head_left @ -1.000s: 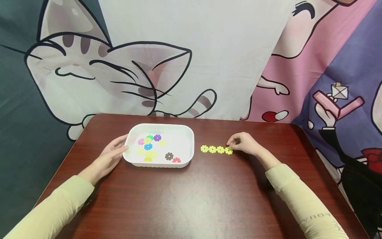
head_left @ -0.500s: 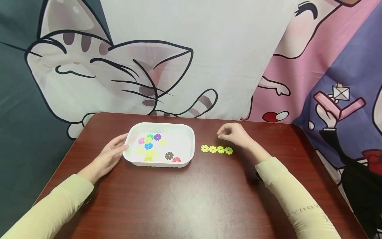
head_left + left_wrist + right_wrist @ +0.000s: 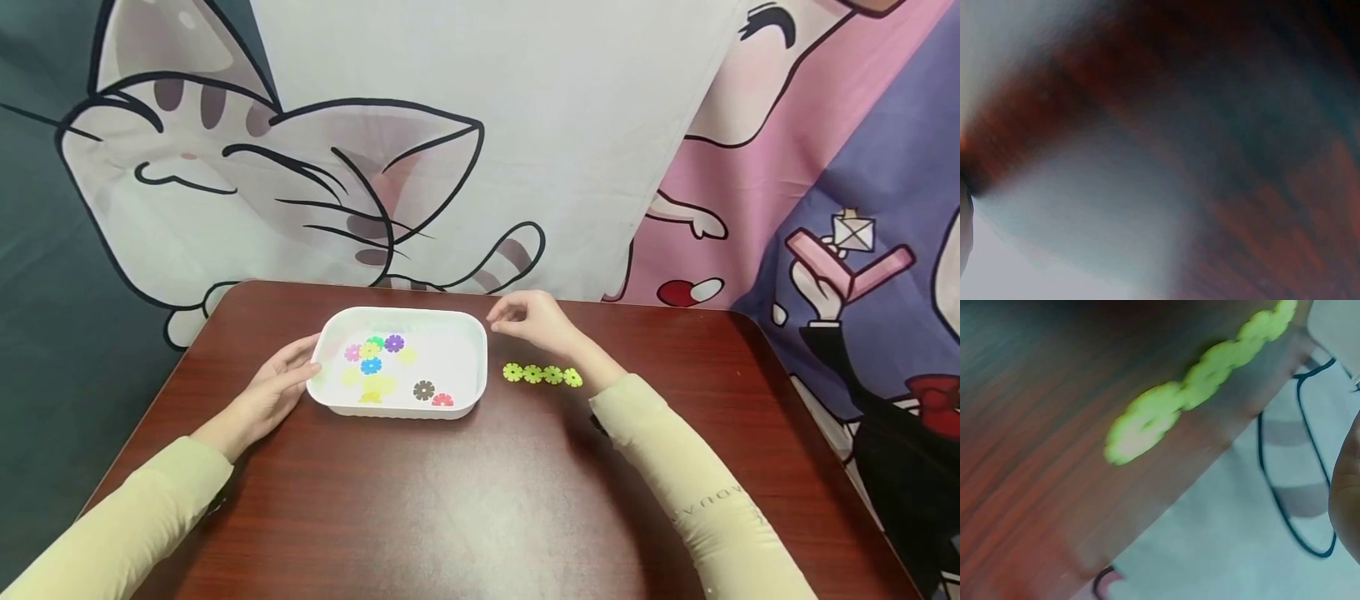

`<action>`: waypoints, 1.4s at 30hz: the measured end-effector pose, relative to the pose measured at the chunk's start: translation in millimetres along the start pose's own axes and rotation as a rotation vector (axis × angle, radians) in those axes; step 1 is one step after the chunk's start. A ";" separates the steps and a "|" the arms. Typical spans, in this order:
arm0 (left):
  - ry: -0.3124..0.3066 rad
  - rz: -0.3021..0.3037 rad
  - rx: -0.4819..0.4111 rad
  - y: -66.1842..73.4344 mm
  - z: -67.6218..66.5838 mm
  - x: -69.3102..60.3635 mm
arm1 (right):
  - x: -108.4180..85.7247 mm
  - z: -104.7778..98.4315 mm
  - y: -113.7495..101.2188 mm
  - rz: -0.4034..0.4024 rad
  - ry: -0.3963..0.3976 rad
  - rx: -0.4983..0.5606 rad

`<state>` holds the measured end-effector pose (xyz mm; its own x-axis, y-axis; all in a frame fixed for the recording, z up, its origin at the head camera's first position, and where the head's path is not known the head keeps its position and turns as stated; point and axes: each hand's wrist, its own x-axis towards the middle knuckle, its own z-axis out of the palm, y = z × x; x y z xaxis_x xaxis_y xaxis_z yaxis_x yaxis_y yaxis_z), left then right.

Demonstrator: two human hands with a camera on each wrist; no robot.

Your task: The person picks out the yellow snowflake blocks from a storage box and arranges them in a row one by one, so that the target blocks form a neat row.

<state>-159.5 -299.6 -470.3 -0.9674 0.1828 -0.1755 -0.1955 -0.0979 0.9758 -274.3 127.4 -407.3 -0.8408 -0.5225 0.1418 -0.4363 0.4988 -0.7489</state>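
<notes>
A white plastic tray (image 3: 472,367) stands on the table, holding several flower-shaped plastic discs in mixed colours, among them a purple disc (image 3: 394,343), a blue disc (image 3: 371,365), a dark brown disc (image 3: 423,390) and a red disc (image 3: 442,400). My left hand (image 3: 272,392) holds the tray's left side, thumb at the rim and fingers along the outer wall. To the tray's right lies a row of several yellow-green flower discs (image 3: 542,374), touching edge to edge. Past that row, at the tray's right rim, my right hand (image 3: 536,321) hovers with loosely bent fingers and nothing in them.
The brown wooden table (image 3: 420,508) has its far edge against a cartoon-printed cloth (image 3: 585,167). The left wrist view is too blurred for detail. In the right wrist view the yellow-green row (image 3: 1147,422) runs diagonally across the tabletop.
My right hand has let go of the rightmost yellow-green disc, risen, and moved left to the tray's right rim. The left hand and the tray stay in place.
</notes>
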 end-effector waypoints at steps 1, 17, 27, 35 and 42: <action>0.000 0.000 -0.001 0.1 -0.4 0.2 | 3.9 3.5 -3.9 -0.008 -0.005 0.006; -0.004 -0.017 0.002 -0.6 -1.3 0.6 | 45.2 72.0 -39.1 -0.100 -0.218 0.007; 0.004 -0.014 0.006 0.5 0.2 2.8 | 59.3 90.3 -46.9 -0.123 -0.329 -0.058; 0.010 -0.015 -0.024 1.7 0.8 1.2 | 67.6 99.6 -45.8 -0.125 -0.388 -0.128; 0.015 -0.020 -0.012 -0.2 0.3 0.5 | 70.7 107.1 -43.2 -0.127 -0.409 -0.178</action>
<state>-159.8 -299.2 -470.5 -0.9656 0.1698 -0.1970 -0.2166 -0.1056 0.9705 -280.5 -5.2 -434.3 -0.5970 -0.7993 -0.0686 -0.6063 0.5055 -0.6139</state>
